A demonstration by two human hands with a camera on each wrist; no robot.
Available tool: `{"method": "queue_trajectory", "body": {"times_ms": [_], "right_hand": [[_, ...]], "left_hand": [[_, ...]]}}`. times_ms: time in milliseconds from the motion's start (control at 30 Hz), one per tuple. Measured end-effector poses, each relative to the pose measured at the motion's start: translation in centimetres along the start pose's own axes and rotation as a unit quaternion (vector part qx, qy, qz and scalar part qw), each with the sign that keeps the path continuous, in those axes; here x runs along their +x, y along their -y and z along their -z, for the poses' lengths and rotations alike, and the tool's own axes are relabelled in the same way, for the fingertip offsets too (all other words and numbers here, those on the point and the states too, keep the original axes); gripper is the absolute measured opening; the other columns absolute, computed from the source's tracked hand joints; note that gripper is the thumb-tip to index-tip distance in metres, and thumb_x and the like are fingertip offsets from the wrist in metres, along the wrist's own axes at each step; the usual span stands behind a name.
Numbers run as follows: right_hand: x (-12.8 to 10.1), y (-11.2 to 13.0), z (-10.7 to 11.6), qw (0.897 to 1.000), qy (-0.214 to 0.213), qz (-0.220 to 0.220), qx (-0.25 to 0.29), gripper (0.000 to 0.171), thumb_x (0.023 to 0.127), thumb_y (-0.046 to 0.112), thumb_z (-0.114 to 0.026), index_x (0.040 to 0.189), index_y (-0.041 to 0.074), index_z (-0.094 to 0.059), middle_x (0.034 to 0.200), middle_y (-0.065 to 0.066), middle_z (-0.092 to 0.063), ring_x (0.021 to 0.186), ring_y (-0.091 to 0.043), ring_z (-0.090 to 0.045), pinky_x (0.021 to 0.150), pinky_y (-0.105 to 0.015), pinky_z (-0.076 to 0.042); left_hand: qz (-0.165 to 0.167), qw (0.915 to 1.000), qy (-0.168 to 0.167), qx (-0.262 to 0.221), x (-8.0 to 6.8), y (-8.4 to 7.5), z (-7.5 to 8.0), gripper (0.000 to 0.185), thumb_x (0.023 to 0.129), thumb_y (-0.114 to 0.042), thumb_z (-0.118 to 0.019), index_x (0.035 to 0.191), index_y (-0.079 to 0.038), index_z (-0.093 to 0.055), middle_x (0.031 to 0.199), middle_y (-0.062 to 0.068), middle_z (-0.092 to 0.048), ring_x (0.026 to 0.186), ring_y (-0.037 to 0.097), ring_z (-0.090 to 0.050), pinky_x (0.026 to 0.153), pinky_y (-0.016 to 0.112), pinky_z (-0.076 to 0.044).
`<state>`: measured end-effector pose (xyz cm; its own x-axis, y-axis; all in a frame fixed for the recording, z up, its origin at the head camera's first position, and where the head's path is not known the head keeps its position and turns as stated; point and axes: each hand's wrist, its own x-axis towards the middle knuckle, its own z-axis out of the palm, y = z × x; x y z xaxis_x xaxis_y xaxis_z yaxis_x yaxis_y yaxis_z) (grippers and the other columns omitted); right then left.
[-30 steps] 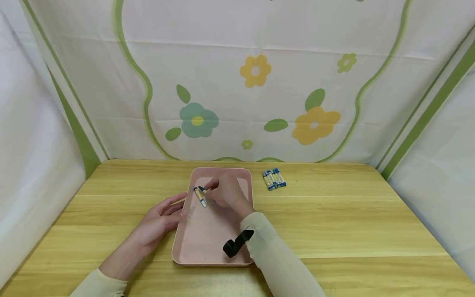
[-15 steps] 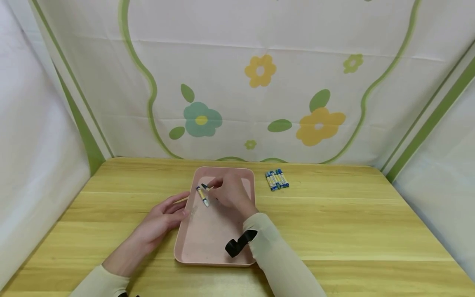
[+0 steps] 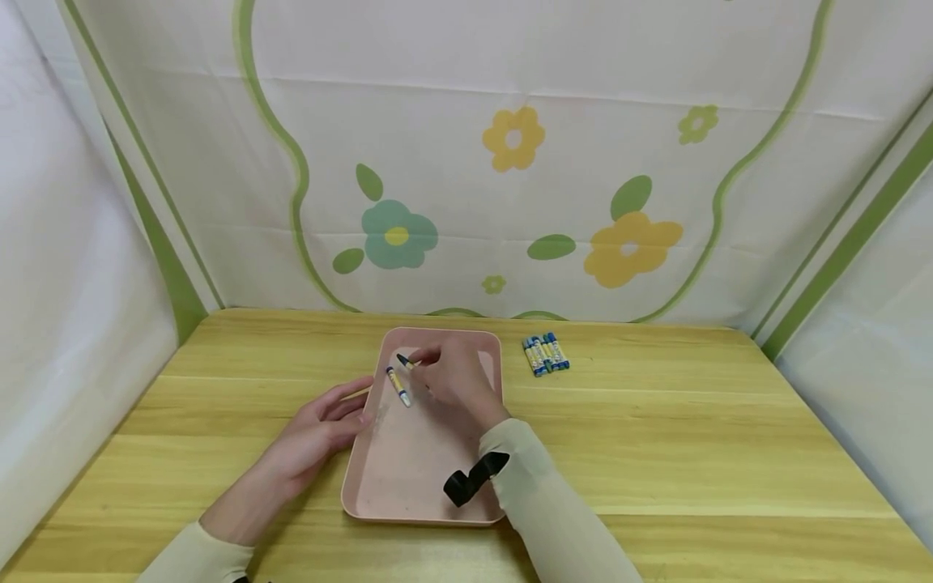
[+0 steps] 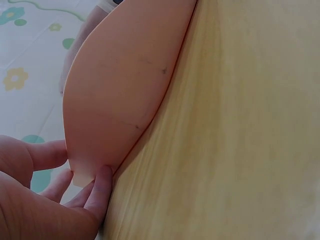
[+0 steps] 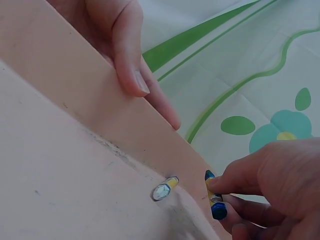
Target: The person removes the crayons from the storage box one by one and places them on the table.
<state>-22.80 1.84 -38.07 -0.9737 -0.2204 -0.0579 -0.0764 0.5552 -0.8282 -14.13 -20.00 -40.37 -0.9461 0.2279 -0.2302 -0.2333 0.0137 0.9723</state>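
Observation:
A pink rectangular tray (image 3: pixel 415 478) lies on the table. Inside it, near the left wall, is a white crayon (image 3: pixel 398 387) with a yellow and blue wrapper. My right hand (image 3: pixel 455 374) pinches a dark teal-tipped crayon (image 5: pixel 215 200) between thumb and fingers, over the far part of the tray beside the white crayon. The held crayon's wrapper is partly hidden by the fingertips. My left hand (image 3: pixel 321 429) rests against the tray's left side, its fairly straight fingers (image 4: pixel 101 187) touching the outer wall and rim.
Several crayons (image 3: pixel 545 355) in blue and green shades lie side by side at the back of the wooden table (image 3: pixel 692 453), right of the tray. A white curtain (image 3: pixel 452 162) with printed flowers stands behind the table's far edge. A black wrist strap (image 3: pixel 474 479) overhangs the tray.
The head view has shifted slightly. The crayon in my right hand shows more of its dark end and its tip has lifted a little. My left hand has stayed against the tray.

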Motion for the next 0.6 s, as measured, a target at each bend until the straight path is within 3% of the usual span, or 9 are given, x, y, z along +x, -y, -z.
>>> {"method": "queue_trajectory", "body": {"times_ms": [467,600], "right_hand": [[-0.6,0.9,1.2,0.999,0.005,0.038,0.006,0.020,0.096,0.015,-0.079,0.115,0.020,-0.084,0.102,0.003,-0.080,0.079,-0.011,-0.065,0.070,-0.025,-0.054],[-0.7,1.7,1.8,0.999,0.002,0.032,-0.029,0.018,0.097,0.023,-0.079,0.114,0.026,-0.084,0.096,0.008,-0.079,0.080,-0.010,-0.065,0.074,-0.027,-0.054]], "left_hand": [[-0.004,1.0000,-0.001,-0.003,-0.1,0.2,-0.1,0.067,0.106,-0.013,-0.062,0.166,-0.006,-0.032,0.170,0.024,-0.037,0.146,0.024,-0.051,0.102,0.022,-0.054],[-0.002,1.0000,-0.005,-0.002,-0.2,0.1,0.0,0.066,0.106,-0.012,-0.062,0.165,-0.007,-0.033,0.169,0.023,-0.037,0.146,0.025,-0.051,0.101,0.022,-0.054]]}}
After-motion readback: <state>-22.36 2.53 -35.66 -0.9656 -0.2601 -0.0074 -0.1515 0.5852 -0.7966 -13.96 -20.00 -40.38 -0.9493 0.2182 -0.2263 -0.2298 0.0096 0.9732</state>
